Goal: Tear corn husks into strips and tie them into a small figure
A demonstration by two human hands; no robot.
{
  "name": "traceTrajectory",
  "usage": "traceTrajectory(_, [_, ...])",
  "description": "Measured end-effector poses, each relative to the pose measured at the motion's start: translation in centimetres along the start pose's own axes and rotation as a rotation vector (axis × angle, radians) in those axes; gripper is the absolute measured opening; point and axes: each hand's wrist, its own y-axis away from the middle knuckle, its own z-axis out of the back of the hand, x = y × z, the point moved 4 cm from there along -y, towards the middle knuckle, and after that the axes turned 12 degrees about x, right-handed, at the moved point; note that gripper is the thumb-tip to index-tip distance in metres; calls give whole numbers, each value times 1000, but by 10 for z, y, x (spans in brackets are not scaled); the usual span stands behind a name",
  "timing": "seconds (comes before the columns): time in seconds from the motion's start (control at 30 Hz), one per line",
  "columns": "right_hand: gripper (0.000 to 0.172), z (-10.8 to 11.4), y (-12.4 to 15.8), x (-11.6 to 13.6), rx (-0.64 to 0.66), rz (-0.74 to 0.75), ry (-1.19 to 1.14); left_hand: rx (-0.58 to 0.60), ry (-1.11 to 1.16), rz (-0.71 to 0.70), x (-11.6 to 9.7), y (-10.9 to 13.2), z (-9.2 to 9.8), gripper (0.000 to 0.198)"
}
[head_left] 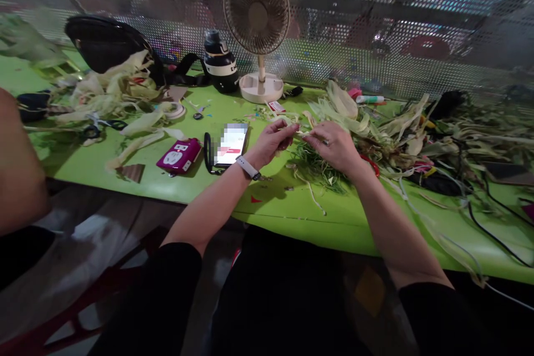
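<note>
My left hand [274, 140] and my right hand [334, 146] meet above the green table [267, 206], thumbs and fingers pinched. Between their fingertips runs a thin pale strip of corn husk [302, 132], its ends partly hidden by my fingers. Under my right hand lies a pile of thin green strands [323, 169]. A loose pale strip [312, 189] rests nearer the table's front edge. Dried corn husks [337, 108] are heaped just beyond my right hand. To the left of my left hand is a lit phone [231, 144].
A white fan [261, 89] and a black bottle [221, 69] stand at the back by a perforated metal screen [354, 22]. On the left are husks [112, 86], scissors [98, 127], a tape roll [175, 110], a purple device [179, 157] and another person's arm [20, 172]. Cables [496, 245] trail at right.
</note>
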Motion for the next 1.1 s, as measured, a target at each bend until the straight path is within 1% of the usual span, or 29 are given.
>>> traceTrajectory(0.13, [44, 8, 2, -6, -28, -51, -21, -110, 14, -29, -6, -1, 6, 39])
traceTrajectory(0.2, [44, 10, 3, -7, 18, -82, -77, -124, 14, -6, -7, -1, 7, 33])
traceTrajectory(0.27, [42, 11, 3, -9, 77, -125, -161, -108, 24, 30, -6, -1, 6, 22])
traceTrajectory(0.3, [41, 12, 3, -10, 80, -149, -205, -92, 29, 43, -6, 0, 5, 19])
traceTrajectory(0.37, [35, 16, 4, -12, -12, -181, -257, -43, 20, 64, -5, 1, 3, 21])
traceTrajectory(0.43, [27, 18, 3, -15, -128, -165, -242, 9, -7, 83, -5, 3, 0, 27])
traceTrajectory(0.47, [25, 18, 3, -16, -145, -147, -228, 33, -18, 94, -4, 4, -1, 29])
traceTrajectory(0.5, [25, 15, 2, -17, -118, -128, -224, 50, -26, 103, -3, 5, -1, 31])
traceTrajectory(0.6, [26, 0, 0, -19, 109, -126, -326, 93, -54, 120, 0, 7, -2, 31])
traceTrajectory(0.67, [25, -6, 0, -18, 208, -153, -431, 117, -94, 117, 1, 8, -1, 31])
traceTrajectory(0.8, [26, -6, 0, -13, 217, -177, -542, 117, -250, 53, -1, 8, -1, 32])
traceTrajectory(0.93, [31, -7, -2, -6, 241, -116, -539, 71, -385, -21, -4, 7, -3, 30])
traceTrajectory(1.03, [30, -8, -3, -8, 189, -106, -537, 60, -363, -42, -5, 6, -2, 32])
traceTrajectory(1.1, [32, -9, -3, -12, 176, -150, -571, 104, -300, -23, -5, 6, -2, 25])
